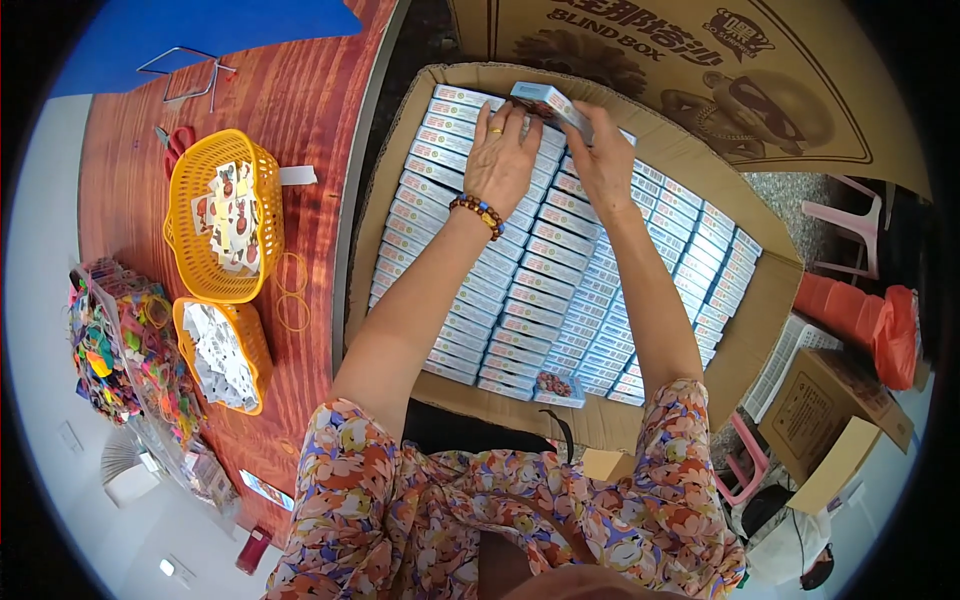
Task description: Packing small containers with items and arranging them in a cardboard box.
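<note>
A large open cardboard carton (775, 300) in front of me holds rows of small white-and-blue boxes (545, 285), packed tightly on their edges. At its far end one small box (545, 97) sits tilted above the rows. My right hand (603, 165) grips this box by its right end, thumb and fingers around it. My left hand (500, 165) lies over the far left boxes with fingers stretched out, the fingertips at the left side of the tilted box. One box near the front edge (558, 388) lies with its printed face up.
On the red wooden table (310, 200) at left stand a yellow basket (180, 255) of printed cutouts and another yellow basket (255, 385) of white pieces. Red-handled scissors (180, 140), a bag of colourful items (140, 340) and a phone (267, 490) lie around them. Pink stools (850, 215) stand at right.
</note>
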The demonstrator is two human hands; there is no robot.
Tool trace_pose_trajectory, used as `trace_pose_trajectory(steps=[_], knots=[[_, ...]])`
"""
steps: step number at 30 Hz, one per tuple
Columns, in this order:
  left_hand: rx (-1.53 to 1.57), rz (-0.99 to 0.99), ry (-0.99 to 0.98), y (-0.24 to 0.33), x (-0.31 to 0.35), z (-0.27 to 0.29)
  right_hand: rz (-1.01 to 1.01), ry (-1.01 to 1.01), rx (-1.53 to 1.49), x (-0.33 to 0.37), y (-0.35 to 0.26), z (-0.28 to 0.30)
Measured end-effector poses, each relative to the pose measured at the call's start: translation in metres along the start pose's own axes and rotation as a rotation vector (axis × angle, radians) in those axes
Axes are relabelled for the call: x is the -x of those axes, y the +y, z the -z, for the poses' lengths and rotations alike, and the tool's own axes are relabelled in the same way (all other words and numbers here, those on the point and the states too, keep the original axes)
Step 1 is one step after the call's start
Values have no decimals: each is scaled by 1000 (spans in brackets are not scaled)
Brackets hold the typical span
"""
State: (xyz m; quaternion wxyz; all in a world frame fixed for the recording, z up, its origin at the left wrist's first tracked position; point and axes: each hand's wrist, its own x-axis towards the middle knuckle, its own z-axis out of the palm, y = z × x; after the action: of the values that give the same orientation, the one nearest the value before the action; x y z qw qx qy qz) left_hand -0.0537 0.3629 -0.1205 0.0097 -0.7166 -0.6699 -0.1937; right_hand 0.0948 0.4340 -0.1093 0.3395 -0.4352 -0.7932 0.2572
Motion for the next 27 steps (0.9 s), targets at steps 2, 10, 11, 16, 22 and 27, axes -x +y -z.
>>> trace_pose_trajectory(steps=[2, 10, 11, 16, 22, 27], knots=[[13, 16, -17, 0, -1, 1, 43, -13, 92, -10, -2, 1], [1, -2, -39, -1, 5, 2, 153, -143, 332, -19, 5, 2], [-16, -6, -23, -2, 6, 1, 179, -160, 344, -22, 6, 1], [-16, -29, -19, -5, 13, -1, 275, -205, 477, -18, 5, -5], [-60, -32, -13, 1, 8, 4, 353, -226, 539, -21, 10, -2], [-104, -29, -53, -3, 12, -1, 302, -469, 557, -38, -2, -1]])
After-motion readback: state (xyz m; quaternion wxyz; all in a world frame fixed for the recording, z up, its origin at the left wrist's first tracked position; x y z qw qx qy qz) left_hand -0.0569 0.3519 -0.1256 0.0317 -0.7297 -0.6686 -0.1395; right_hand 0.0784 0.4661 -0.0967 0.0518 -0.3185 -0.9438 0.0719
